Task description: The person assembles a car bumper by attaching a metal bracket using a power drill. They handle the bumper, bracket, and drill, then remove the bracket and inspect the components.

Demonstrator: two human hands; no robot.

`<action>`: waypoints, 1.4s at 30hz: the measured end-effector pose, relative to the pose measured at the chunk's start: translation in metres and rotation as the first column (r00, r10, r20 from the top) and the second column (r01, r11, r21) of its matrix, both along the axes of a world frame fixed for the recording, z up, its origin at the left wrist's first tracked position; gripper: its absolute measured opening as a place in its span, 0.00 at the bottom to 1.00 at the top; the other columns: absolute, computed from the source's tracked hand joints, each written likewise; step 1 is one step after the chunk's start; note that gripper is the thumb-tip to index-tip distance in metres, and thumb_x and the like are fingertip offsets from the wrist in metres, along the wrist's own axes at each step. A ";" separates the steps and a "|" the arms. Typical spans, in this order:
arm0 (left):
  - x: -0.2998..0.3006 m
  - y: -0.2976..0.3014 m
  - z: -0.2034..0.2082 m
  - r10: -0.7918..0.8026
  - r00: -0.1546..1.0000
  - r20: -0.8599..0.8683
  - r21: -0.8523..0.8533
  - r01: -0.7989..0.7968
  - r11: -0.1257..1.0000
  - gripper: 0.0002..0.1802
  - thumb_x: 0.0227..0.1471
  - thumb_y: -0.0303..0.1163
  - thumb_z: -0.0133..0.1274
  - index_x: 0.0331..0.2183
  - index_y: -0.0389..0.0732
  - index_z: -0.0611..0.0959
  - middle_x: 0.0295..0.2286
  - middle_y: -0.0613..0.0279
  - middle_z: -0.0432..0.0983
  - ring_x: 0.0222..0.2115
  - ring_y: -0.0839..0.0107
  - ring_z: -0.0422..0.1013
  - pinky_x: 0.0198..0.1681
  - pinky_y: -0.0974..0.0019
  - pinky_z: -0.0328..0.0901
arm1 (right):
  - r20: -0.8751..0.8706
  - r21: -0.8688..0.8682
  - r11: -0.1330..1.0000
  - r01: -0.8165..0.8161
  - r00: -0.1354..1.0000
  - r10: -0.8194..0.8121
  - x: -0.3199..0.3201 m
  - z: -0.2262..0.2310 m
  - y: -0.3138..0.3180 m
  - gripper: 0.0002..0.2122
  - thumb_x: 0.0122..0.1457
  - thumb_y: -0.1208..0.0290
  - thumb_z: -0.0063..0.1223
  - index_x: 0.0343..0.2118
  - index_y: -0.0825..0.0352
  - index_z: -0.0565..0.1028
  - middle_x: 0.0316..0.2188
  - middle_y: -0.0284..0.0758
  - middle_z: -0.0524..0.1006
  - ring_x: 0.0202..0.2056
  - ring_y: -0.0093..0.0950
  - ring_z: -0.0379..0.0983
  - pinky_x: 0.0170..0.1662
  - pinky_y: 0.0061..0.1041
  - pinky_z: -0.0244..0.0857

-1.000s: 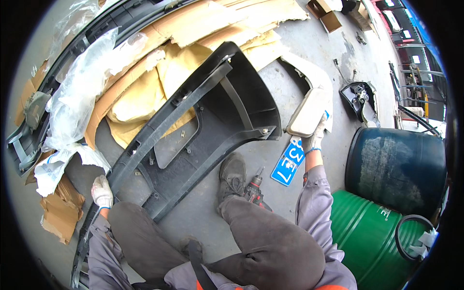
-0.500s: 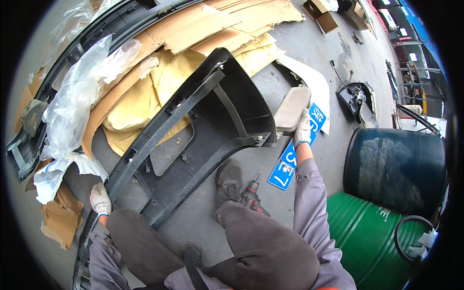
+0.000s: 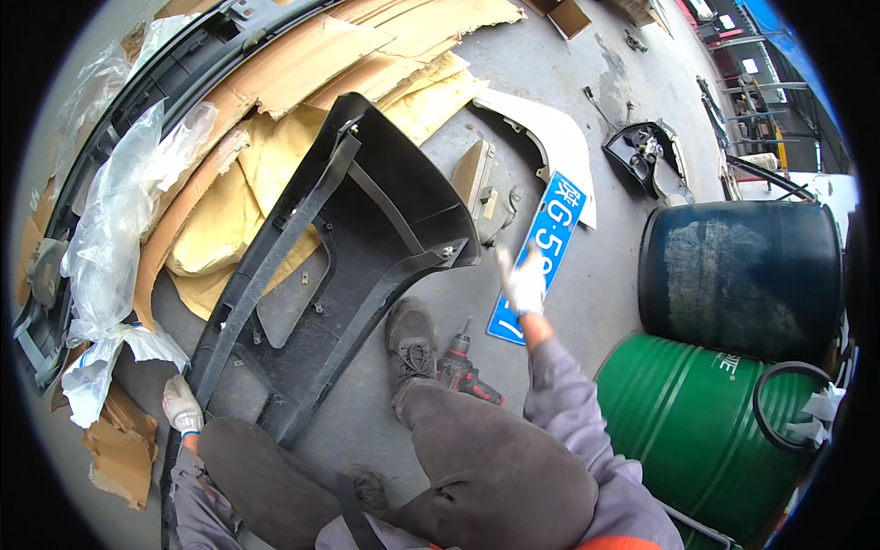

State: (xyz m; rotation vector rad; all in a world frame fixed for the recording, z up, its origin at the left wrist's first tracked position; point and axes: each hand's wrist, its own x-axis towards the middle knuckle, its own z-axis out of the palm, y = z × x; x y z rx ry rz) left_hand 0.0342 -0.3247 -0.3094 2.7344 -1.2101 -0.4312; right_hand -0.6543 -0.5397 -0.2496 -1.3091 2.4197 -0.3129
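A large black plastic bumper panel [image 3: 417, 165] lies inner side up on the floor before me, leaning past my left knee. My left hand [image 3: 182, 405], in a white knit glove, is closed on its near left edge. Over a blue licence plate [image 3: 553, 225] hovers my gloved right hand [image 3: 522, 280], fingers apart and slightly blurred, holding nothing. Just beyond that hand a beige, lamp-like part [image 3: 473, 174] sits on the floor, tilted, with its clips and bracket showing. A cordless drill [image 3: 460, 364] rests beside my shoe.
A white curved panel [image 3: 559, 128] is partly under the plate. Farther right lies a black headlight unit [image 3: 632, 151]. A green drum [image 3: 678, 422] and a dark blue drum [image 3: 742, 284] stand close on the right. Cardboard [image 3: 302, 69], yellow sheeting [image 3: 206, 243] and clear plastic [image 3: 115, 229] fill the left.
My right hand has let go of the beige part, which now lies on the floor, and has drawn back toward me. My left hand stays on the panel. The view has shifted slightly.
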 end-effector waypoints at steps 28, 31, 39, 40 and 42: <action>0.007 -0.001 -0.008 -0.094 0.995 -0.032 -0.127 0.089 0.988 0.29 0.66 0.50 0.43 0.39 0.31 0.83 0.34 0.35 0.80 0.38 0.39 0.75 0.42 0.47 0.66 | -0.322 0.253 0.967 0.002 0.943 0.083 -0.055 -0.017 0.323 0.42 0.54 0.60 0.62 0.72 0.56 0.55 0.47 0.49 0.74 0.48 0.49 0.72 0.52 0.49 0.67; 0.010 -0.002 -0.007 -0.113 0.993 -0.019 -0.143 0.109 0.984 0.29 0.66 0.50 0.43 0.39 0.31 0.83 0.34 0.35 0.80 0.38 0.38 0.75 0.42 0.47 0.66 | -0.395 0.332 0.909 0.252 0.912 -0.109 -0.082 -0.029 0.328 0.40 0.60 0.55 0.57 0.74 0.54 0.51 0.50 0.50 0.73 0.52 0.48 0.71 0.55 0.48 0.66; 0.011 0.005 -0.009 -0.106 0.994 0.008 -0.131 0.106 0.986 0.29 0.66 0.50 0.42 0.41 0.31 0.84 0.37 0.35 0.80 0.40 0.38 0.75 0.45 0.46 0.67 | -0.331 0.653 0.743 0.146 0.938 0.106 -0.130 0.008 0.299 0.31 0.58 0.52 0.56 0.62 0.64 0.70 0.47 0.48 0.80 0.50 0.45 0.78 0.54 0.42 0.71; 0.011 0.004 -0.015 -0.099 0.995 0.031 -0.138 0.102 0.985 0.29 0.66 0.50 0.42 0.41 0.32 0.84 0.37 0.35 0.80 0.41 0.39 0.75 0.46 0.46 0.67 | -0.280 0.744 0.663 0.082 0.939 0.198 -0.141 0.024 0.274 0.29 0.57 0.51 0.57 0.58 0.65 0.75 0.47 0.46 0.82 0.49 0.44 0.79 0.52 0.42 0.72; 0.003 0.000 -0.022 -0.093 0.995 0.044 -0.142 0.099 0.985 0.29 0.66 0.50 0.42 0.41 0.32 0.84 0.39 0.36 0.80 0.42 0.39 0.75 0.48 0.46 0.67 | -0.330 0.636 0.771 0.009 0.907 0.262 -0.166 0.031 0.237 0.24 0.55 0.49 0.56 0.44 0.65 0.83 0.44 0.48 0.83 0.46 0.46 0.80 0.50 0.43 0.73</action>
